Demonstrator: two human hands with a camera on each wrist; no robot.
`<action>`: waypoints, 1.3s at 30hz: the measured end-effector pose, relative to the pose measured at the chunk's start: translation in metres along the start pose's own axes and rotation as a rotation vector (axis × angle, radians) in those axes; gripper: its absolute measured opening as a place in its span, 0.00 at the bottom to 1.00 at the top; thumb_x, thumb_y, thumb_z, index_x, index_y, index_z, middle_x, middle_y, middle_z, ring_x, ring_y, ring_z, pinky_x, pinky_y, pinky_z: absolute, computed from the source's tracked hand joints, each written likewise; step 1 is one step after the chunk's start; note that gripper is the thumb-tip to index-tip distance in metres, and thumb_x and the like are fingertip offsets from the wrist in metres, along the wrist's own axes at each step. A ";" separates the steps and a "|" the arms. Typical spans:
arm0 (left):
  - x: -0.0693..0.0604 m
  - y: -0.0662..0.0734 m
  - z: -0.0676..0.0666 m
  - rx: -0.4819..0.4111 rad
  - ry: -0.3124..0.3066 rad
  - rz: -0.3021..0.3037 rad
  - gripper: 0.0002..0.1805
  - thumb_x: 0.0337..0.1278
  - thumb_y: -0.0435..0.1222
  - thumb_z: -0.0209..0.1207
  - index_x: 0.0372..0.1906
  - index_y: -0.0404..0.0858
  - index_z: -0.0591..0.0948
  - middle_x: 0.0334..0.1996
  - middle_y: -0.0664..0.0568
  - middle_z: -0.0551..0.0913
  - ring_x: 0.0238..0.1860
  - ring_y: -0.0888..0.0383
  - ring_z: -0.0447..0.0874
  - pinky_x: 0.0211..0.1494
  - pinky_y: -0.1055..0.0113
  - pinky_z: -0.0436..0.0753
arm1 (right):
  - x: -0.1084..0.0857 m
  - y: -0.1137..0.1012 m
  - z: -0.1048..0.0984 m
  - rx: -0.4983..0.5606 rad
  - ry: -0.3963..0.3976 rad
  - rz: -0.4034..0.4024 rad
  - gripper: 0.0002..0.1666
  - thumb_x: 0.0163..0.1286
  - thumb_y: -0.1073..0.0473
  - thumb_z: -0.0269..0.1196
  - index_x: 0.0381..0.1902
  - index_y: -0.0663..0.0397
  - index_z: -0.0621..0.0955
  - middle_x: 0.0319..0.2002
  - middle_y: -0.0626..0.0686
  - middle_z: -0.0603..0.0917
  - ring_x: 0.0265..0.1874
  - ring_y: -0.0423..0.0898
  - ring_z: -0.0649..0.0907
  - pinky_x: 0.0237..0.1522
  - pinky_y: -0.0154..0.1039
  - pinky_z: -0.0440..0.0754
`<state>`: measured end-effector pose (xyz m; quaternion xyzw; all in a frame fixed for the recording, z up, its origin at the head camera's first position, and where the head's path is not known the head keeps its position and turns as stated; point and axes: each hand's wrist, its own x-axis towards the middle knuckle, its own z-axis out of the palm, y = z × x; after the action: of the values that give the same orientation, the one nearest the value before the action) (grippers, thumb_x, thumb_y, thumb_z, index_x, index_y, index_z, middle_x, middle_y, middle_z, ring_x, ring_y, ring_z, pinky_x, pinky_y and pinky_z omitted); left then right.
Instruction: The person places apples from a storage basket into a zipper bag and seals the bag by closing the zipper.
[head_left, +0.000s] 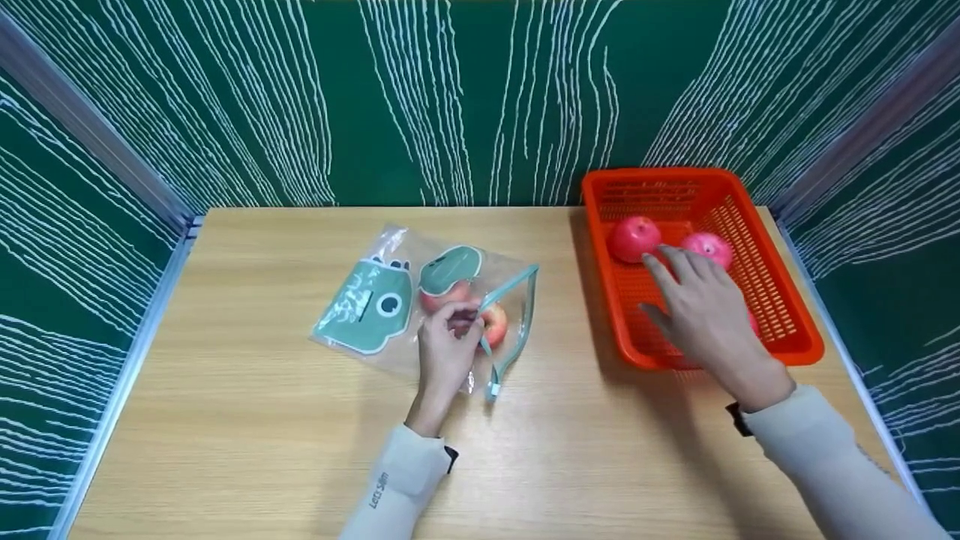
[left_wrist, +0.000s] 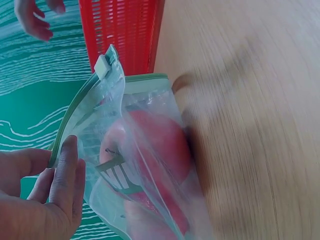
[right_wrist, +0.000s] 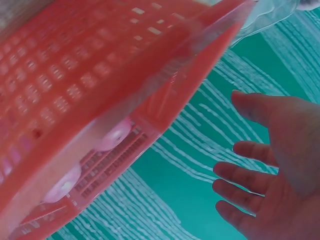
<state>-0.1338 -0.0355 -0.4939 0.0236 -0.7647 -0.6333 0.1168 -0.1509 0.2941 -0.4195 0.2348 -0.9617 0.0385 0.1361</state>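
Two round red apples [head_left: 494, 327] sit inside the clear plastic bag with teal print [head_left: 367, 307], left of the wooden worktop's [head_left: 247, 435] centre; its mouth is unsealed, pinched in the left hand's [head_left: 448, 349] grip. At least three pink-red apples [head_left: 636, 238] are left in the orange-red plastic basket [head_left: 675, 173] by the far right corner; the right hand's [head_left: 705, 311] grip above is spread, bare.

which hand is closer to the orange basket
Right. The right hand is over the orange basket, fingers spread above its inside; the left hand is away to the basket's left, pinching the opening edge of the clear bag.
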 end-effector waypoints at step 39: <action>0.000 0.000 -0.003 0.027 0.008 0.013 0.11 0.56 0.21 0.67 0.44 0.30 0.87 0.38 0.42 0.90 0.39 0.49 0.90 0.44 0.57 0.88 | -0.024 0.085 0.011 -0.124 -0.308 0.076 0.47 0.53 0.54 0.83 0.65 0.69 0.75 0.58 0.76 0.79 0.55 0.76 0.77 0.55 0.74 0.80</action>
<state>-0.1334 -0.0384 -0.4933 0.0227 -0.7727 -0.6222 0.1234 -0.1728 0.3781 -0.4377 0.1927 -0.9799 -0.0524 0.0000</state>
